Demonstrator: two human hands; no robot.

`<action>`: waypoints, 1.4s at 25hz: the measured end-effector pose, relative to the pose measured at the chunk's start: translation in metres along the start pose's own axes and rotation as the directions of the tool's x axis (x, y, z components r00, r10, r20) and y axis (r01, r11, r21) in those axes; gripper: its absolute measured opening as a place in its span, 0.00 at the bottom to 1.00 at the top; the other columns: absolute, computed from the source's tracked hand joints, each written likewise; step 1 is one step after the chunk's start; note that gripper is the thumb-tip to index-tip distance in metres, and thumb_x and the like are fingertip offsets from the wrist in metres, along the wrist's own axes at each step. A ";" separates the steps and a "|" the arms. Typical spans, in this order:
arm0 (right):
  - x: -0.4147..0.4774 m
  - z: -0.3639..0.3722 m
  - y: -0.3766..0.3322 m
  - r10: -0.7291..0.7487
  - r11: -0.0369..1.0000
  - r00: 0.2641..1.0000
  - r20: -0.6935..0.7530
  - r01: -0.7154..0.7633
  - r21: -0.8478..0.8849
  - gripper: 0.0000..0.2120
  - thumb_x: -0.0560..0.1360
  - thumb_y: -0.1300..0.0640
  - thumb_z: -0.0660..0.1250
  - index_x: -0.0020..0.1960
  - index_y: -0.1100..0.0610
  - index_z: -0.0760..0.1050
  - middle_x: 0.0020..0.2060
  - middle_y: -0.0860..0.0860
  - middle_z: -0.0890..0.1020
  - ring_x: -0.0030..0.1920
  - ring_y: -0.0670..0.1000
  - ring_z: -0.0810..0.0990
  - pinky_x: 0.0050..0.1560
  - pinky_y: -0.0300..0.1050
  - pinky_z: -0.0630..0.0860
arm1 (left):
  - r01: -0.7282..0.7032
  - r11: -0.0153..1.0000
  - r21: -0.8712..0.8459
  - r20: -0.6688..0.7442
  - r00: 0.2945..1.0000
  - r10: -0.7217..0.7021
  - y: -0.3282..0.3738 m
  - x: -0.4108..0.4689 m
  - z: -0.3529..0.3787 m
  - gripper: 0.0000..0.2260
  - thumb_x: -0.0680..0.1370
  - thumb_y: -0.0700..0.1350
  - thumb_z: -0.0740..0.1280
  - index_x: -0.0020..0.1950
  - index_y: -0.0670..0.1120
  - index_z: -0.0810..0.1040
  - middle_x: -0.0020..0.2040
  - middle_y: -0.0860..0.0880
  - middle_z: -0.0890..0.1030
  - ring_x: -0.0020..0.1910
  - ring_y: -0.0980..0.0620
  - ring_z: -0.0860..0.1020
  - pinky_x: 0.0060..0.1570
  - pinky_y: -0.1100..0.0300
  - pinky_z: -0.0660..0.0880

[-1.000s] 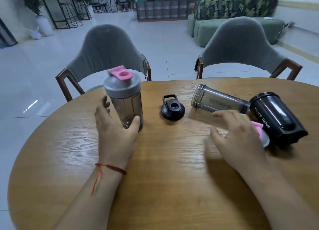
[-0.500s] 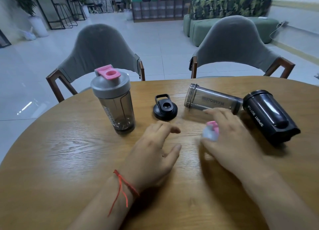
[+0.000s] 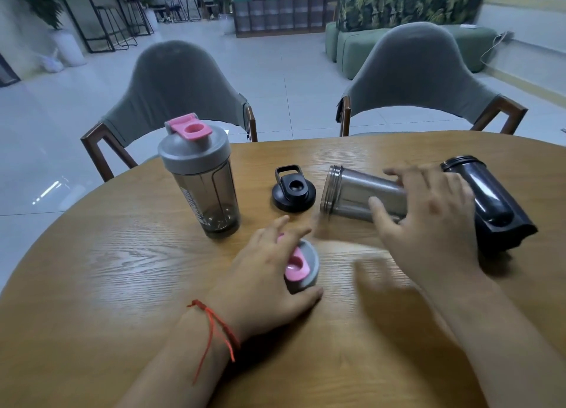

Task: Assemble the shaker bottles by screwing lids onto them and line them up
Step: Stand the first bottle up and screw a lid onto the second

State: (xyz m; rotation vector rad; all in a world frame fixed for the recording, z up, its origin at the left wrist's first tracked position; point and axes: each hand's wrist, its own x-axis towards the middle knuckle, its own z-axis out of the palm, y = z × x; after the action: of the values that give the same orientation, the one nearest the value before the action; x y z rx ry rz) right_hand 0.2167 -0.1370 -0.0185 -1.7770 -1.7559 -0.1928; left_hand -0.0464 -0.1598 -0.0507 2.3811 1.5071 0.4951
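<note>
1. Head view: the left hand point(image 3: 269, 273) now grasps the grey-and-pink lid point(image 3: 301, 268) on the bench point(image 3: 92, 285); half a second ago the right hand held it.
2. The right hand point(image 3: 428, 224) now closes, blurred, around the clear bottle point(image 3: 352, 194) lying ahead of it.
3. Lid and bottle seem ready to be joined; the capped bottle point(image 3: 199, 178) stands beyond the left hand.

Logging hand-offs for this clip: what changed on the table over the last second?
The left hand let go of the upright capped bottle and now has its grip on the grey and pink lid, which came over from the right hand. The right hand moved onto the clear bottle lying down. The black lid and black bottle stayed put.
</note>
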 end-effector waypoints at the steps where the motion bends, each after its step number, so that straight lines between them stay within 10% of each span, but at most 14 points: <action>1: -0.001 -0.001 -0.002 -0.029 1.000 0.999 0.027 0.030 -0.006 0.30 0.76 0.36 0.65 0.73 0.50 0.75 0.67 0.54 0.79 0.71 0.62 0.74 0.80 0.68 0.60 | 0.032 0.998 0.050 -0.017 0.999 -0.031 -0.003 0.000 -0.003 0.40 0.71 0.73 0.68 0.82 0.62 0.69 0.82 0.52 0.70 0.79 0.49 0.71 0.79 0.52 0.69; 4: -0.009 0.005 -0.003 -0.132 0.980 0.963 0.233 0.163 -0.118 0.40 0.73 0.26 0.63 0.79 0.44 0.69 0.73 0.49 0.77 0.74 0.58 0.74 0.79 0.64 0.64 | 0.098 0.995 -0.033 -0.187 0.977 -0.103 -0.002 -0.002 -0.012 0.37 0.71 0.75 0.69 0.76 0.59 0.77 0.68 0.55 0.80 0.64 0.52 0.80 0.69 0.52 0.77; 7: -0.009 0.005 -0.001 -0.202 0.968 0.952 0.229 0.230 -0.099 0.39 0.72 0.28 0.66 0.78 0.43 0.70 0.67 0.47 0.83 0.65 0.57 0.81 0.69 0.60 0.73 | 0.084 0.863 -0.498 -0.351 0.891 -0.289 0.006 -0.002 -0.021 0.32 0.71 0.72 0.73 0.72 0.61 0.78 0.60 0.57 0.84 0.58 0.59 0.84 0.59 0.59 0.81; 11: -0.011 0.005 -0.002 -0.276 0.960 0.959 0.061 0.272 0.069 0.38 0.70 0.33 0.78 0.76 0.45 0.75 0.62 0.47 0.84 0.60 0.58 0.82 0.61 0.62 0.77 | 0.003 0.570 -0.822 -0.275 0.874 -0.401 0.012 0.003 -0.027 0.32 0.72 0.60 0.78 0.73 0.53 0.76 0.52 0.67 0.87 0.50 0.65 0.85 0.51 0.63 0.83; 16: -0.017 -0.001 -0.010 -0.445 0.884 0.895 -0.034 0.445 0.143 0.37 0.70 0.35 0.78 0.76 0.48 0.79 0.66 0.48 0.84 0.64 0.60 0.82 0.60 0.65 0.76 | 0.016 0.393 -0.920 -0.127 0.933 -0.336 0.002 0.003 -0.029 0.34 0.70 0.58 0.78 0.76 0.53 0.75 0.56 0.56 0.88 0.57 0.51 0.87 0.60 0.44 0.84; 24: -0.021 0.001 -0.010 -0.507 0.854 0.861 -0.044 0.508 0.110 0.36 0.70 0.35 0.80 0.75 0.47 0.81 0.66 0.48 0.85 0.63 0.61 0.83 0.58 0.64 0.75 | 0.062 0.428 -0.902 -0.046 0.970 -0.239 -0.004 0.003 -0.028 0.30 0.71 0.56 0.80 0.74 0.59 0.79 0.69 0.40 0.82 0.68 0.33 0.83 0.68 0.32 0.81; 29: -0.019 -0.004 -0.007 -0.520 0.840 0.848 0.099 0.487 0.241 0.40 0.71 0.27 0.74 0.77 0.45 0.78 0.63 0.45 0.86 0.59 0.54 0.84 0.53 0.59 0.81 | 0.039 0.546 -0.837 -0.013 0.996 -0.091 -0.014 -0.005 -0.039 0.35 0.69 0.48 0.84 0.75 0.58 0.77 0.66 0.44 0.83 0.61 0.45 0.87 0.56 0.55 0.85; 35: -0.019 -0.015 -0.003 -0.466 0.839 0.851 0.243 0.337 0.427 0.40 0.69 0.18 0.65 0.77 0.35 0.76 0.62 0.36 0.87 0.58 0.42 0.87 0.55 0.53 0.84 | -0.034 0.611 -0.791 -0.010 0.999 0.043 -0.016 -0.011 -0.042 0.37 0.69 0.45 0.84 0.75 0.57 0.76 0.66 0.50 0.82 0.64 0.45 0.86 0.61 0.53 0.84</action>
State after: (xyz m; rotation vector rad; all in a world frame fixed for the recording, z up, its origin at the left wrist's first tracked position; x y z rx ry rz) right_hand 0.2162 -0.1615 -0.0151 -1.1930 -2.2347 0.2794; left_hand -0.0816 -0.1606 -0.0204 1.6783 0.9103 0.9297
